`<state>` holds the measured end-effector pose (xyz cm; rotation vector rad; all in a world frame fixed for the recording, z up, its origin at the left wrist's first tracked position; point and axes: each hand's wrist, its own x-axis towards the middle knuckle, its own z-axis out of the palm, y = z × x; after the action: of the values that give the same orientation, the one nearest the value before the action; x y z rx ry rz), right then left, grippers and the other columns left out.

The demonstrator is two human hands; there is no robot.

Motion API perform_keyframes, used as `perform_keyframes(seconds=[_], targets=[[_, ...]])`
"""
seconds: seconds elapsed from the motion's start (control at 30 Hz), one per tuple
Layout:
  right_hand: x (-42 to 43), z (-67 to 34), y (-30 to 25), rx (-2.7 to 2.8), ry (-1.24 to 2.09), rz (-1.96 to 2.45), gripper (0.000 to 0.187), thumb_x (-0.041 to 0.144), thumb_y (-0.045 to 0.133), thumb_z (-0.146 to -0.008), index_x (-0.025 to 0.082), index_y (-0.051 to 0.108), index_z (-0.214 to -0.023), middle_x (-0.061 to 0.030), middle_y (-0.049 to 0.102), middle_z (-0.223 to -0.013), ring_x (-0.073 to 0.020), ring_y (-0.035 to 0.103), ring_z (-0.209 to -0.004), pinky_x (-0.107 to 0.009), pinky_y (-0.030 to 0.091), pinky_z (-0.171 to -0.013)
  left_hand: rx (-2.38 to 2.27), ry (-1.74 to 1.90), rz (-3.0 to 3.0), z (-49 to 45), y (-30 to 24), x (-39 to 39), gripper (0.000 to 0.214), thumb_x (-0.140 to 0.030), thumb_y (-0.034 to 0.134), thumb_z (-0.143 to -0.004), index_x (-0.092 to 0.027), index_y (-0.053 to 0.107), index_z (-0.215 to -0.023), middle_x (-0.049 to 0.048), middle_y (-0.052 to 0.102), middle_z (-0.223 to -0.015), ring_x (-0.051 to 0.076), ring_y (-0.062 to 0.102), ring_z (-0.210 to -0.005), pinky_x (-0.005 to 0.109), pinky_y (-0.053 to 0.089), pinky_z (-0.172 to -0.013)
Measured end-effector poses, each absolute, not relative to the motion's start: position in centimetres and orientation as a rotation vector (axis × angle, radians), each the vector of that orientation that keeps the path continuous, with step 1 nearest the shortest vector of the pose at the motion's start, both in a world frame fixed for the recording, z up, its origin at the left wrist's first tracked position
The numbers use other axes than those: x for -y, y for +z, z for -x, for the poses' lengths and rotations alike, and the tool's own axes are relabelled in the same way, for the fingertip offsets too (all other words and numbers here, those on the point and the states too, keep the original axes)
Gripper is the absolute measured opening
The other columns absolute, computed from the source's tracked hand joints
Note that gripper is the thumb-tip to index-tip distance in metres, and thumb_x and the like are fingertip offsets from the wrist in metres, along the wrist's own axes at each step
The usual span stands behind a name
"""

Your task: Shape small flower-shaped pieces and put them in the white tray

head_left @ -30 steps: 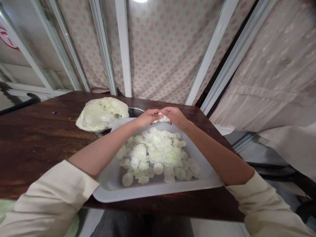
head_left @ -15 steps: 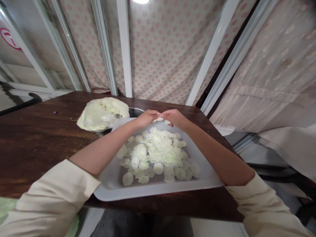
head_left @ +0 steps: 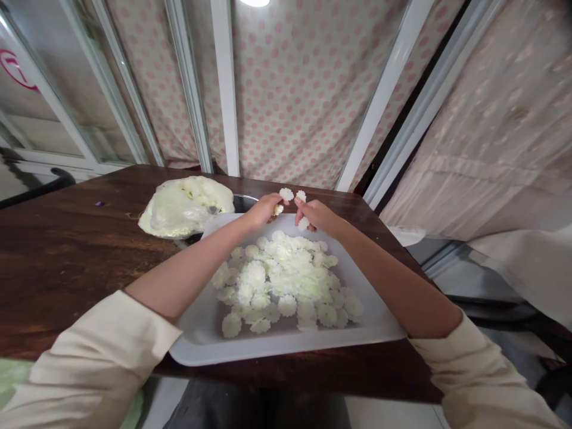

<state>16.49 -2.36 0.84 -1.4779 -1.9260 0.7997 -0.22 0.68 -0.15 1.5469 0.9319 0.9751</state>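
Observation:
Over the far edge of a white plastic tub (head_left: 286, 344), my left hand (head_left: 267, 208) pinches a scalloped, pale flower-shaped piece (head_left: 286, 194) at its fingertips. Another small pale piece shows beneath those fingers. A short gap to the right, my right hand (head_left: 315, 213) is closed on a similar white flower piece (head_left: 301, 195), held between thumb and finger, with one more at its lower fingers. Below both hands, a heap of pale greenish-white flower pieces (head_left: 286, 268) lies in the tub.
A clear plastic bag (head_left: 185, 205) full of pale yellow-green material stands left of the tub, by a dark round container with a shiny rim (head_left: 245, 202). The dark wooden table (head_left: 80, 256) carries a tiny purple bit (head_left: 99, 204). Polka-dot curtains hang behind.
My hands, joined at the fingertips half a second ago, have drawn apart. A flower piece now shows raised at the fingertips of each hand. The tub and bag stay put.

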Motion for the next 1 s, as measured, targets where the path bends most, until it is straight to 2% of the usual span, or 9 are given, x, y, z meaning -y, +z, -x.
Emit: perform_keyframes(seconds=[0.07, 0.13, 0.4, 0.53, 0.63, 0.73, 0.8, 0.9, 1.0], targets=[[2.3, -16.6, 0.7, 1.966, 0.777, 1.467, 0.070, 0.063, 0.023, -0.088, 0.014, 0.059, -0.053, 0.0000, 0.038, -0.031, -0.0094, 0.039, -0.032, -0.024, 0.031, -0.043, -0.883, 0.977, -1.569, 0.2, 0.0, -0.4, 0.007, -0.019, 0.041, -0.080, -0.017, 0.048, -0.080, -0.0055, 0.037, -0.052, 0.006, 0.030, -0.040, 0.019, 0.021, -0.041], [2.3, -16.6, 0.7, 2.005, 0.792, 1.417, 0.074, 0.065, 0.017, -0.087, 0.014, 0.057, -0.050, -0.0008, 0.038, -0.031, -0.0092, 0.039, -0.032, -0.025, 0.033, -0.045, -0.821, 0.983, -1.593, 0.2, 0.1, -0.2, 0.010, -0.015, 0.045, -0.075, -0.019, 0.045, -0.084, -0.0060, 0.039, -0.056, 0.006, 0.033, -0.044, 0.018, 0.023, -0.042], [2.2, -16.5, 0.4, 2.017, 0.809, 1.339, 0.076, 0.066, 0.009, -0.086, 0.016, 0.052, -0.049, -0.0013, 0.039, -0.032, -0.0097, 0.039, -0.034, -0.026, 0.033, -0.046, -0.595, 0.994, -1.657, 0.4, -0.2, -0.2, 0.015, -0.020, 0.050, -0.079, -0.021, 0.036, -0.087, -0.0092, 0.034, -0.055, 0.005, 0.028, -0.043, 0.018, 0.021, -0.043], [2.1, -16.3, 0.1, 2.021, 0.822, 1.289, 0.071, 0.064, 0.014, -0.087, 0.016, 0.052, -0.051, 0.0001, 0.041, -0.034, -0.0087, 0.039, -0.034, -0.024, 0.034, -0.046, -0.627, 1.026, -1.722, 0.4, -0.4, -0.3, 0.016, -0.028, 0.051, -0.083, -0.020, 0.037, -0.084, -0.0097, 0.032, -0.052, 0.005, 0.027, -0.043, 0.018, 0.020, -0.044], [2.4, -15.9, -0.1, 2.036, 0.840, 1.250, 0.059, 0.062, 0.028, -0.087, 0.016, 0.054, -0.060, 0.0032, 0.041, -0.036, -0.0077, 0.038, -0.035, -0.023, 0.033, -0.044, -0.668, 1.034, -1.728, 0.2, -0.6, -0.3, 0.021, -0.035, 0.051, -0.084, -0.019, 0.038, -0.080, -0.0080, 0.037, -0.056, 0.004, 0.030, -0.045, 0.018, 0.023, -0.045], [2.7, -15.5, -0.3, 2.059, 0.830, 1.237, 0.046, 0.058, 0.043, -0.083, 0.017, 0.050, -0.065, 0.0055, 0.041, -0.039, -0.0069, 0.037, -0.036, -0.021, 0.029, -0.042, -0.707, 0.951, -1.618, 0.0, -0.8, -0.2, 0.023, -0.042, 0.043, -0.086, -0.020, 0.040, -0.083, -0.0067, 0.038, -0.057, 0.005, 0.033, -0.044, 0.019, 0.024, -0.043], [2.7, -15.5, -0.3, 2.073, 0.821, 1.232, 0.042, 0.055, 0.047, -0.082, 0.017, 0.046, -0.064, 0.0057, 0.042, -0.040, -0.0064, 0.038, -0.037, -0.021, 0.028, -0.041, -0.712, 0.895, -1.532, -0.1, -0.7, 0.0, 0.018, -0.038, 0.038, -0.087, -0.020, 0.039, -0.087, -0.0068, 0.037, -0.054, 0.006, 0.033, -0.041, 0.019, 0.023, -0.041], [2.4, -15.8, -0.3, 2.045, 0.849, 1.215, 0.038, 0.049, 0.048, -0.084, 0.018, 0.043, -0.063, 0.0056, 0.042, -0.041, -0.0059, 0.037, -0.037, -0.020, 0.027, -0.040, -0.671, 0.851, -1.474, 0.0, -0.5, 0.1, 0.010, -0.025, 0.042, -0.083, -0.021, 0.037, -0.091, -0.0066, 0.040, -0.058, 0.007, 0.038, -0.042, 0.019, 0.026, -0.042], [2.0, -16.0, -0.3, 1.967, 0.923, 1.159, 0.034, 0.045, 0.047, -0.086, 0.018, 0.044, -0.065, 0.0061, 0.042, -0.042, -0.0059, 0.037, -0.036, -0.020, 0.028, -0.039, -0.668, 0.837, -1.541, 0.1, -0.4, 0.1, 0.029, -0.015, 0.051, -0.075, -0.022, 0.036, -0.099, -0.0059, 0.048, -0.069, 0.005, 0.046, -0.048, 0.019, 0.034, -0.048]])
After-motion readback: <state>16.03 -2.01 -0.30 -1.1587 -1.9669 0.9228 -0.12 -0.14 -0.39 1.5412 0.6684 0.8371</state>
